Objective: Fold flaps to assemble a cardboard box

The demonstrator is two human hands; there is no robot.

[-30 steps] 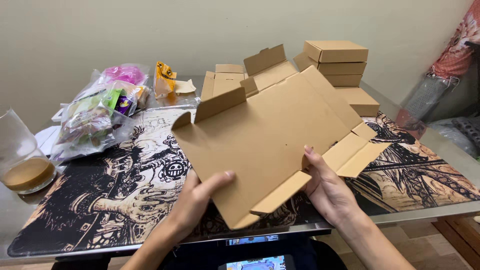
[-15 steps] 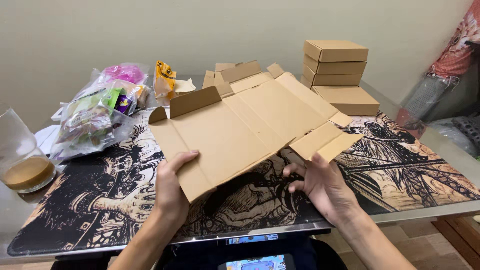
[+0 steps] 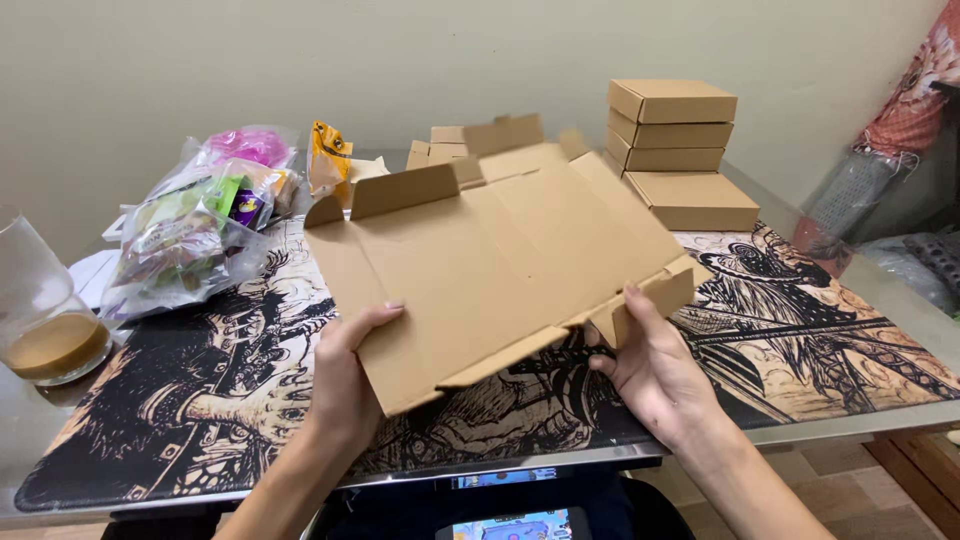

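Black-and-cream illustrated mat [image 3: 200, 420] covers a glass counter [image 3: 40, 440] set against a plain pale wall, with a phone screen [image 3: 510, 525] glowing below the near edge. Two bare hands hold a flat, unfolded cardboard box blank [image 3: 500, 260] tilted above the mat. Left hand [image 3: 345, 375] is closed on the blank's near left edge, thumb on top and fingers beneath. Right hand [image 3: 650, 365] grips a raised side flap at the near right corner, fingers curled around it. One flap along the blank's far left edge stands upright. At the left edge of the counter sits a glass [image 3: 40, 310] with brown liquid in the bottom. Beyond it lie clear plastic bags [image 3: 190, 235] of colourful items and a small orange packet [image 3: 328, 155]. Behind the blank, more flat blanks [image 3: 450, 140] are partly hidden. At far right, three closed boxes [image 3: 670, 125] are stacked, with a fourth box [image 3: 692, 198] lying just in front of the stack.
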